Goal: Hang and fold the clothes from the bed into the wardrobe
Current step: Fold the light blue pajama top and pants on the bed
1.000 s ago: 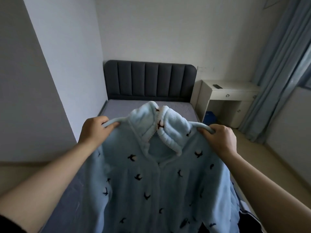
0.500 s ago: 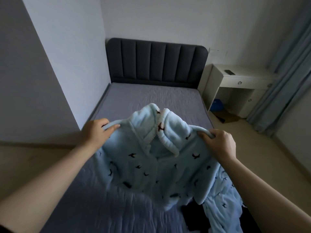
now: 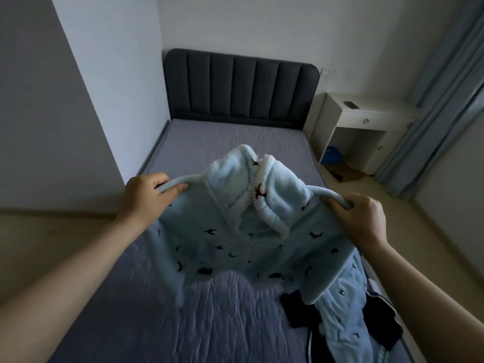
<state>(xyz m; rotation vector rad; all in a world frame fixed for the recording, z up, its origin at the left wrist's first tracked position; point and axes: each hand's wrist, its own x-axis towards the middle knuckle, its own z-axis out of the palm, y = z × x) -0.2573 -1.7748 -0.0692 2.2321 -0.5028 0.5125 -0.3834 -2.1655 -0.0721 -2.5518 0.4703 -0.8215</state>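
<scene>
A light blue fleece pyjama top (image 3: 243, 231) with small dark bird prints and a wide collar hangs spread over the bed (image 3: 214, 142). My left hand (image 3: 149, 197) grips its left shoulder and my right hand (image 3: 361, 218) grips its right shoulder. The top's hem trails down toward the mattress. Matching light blue trousers (image 3: 345, 318) lie at the bed's right edge, on top of a dark garment (image 3: 379, 315) with white stripes. No wardrobe is in view.
A dark padded headboard (image 3: 241, 85) stands at the far end. White walls close the bed's left side. A white bedside desk (image 3: 366, 119) with a small dark object on top stands at the right, by blue-grey curtains (image 3: 445, 87). Beige floor runs along the right.
The pyjama top has dropped from upright in front of me to lower over the bed, its body now draping flatter. My view has tilted down, showing more mattress.
</scene>
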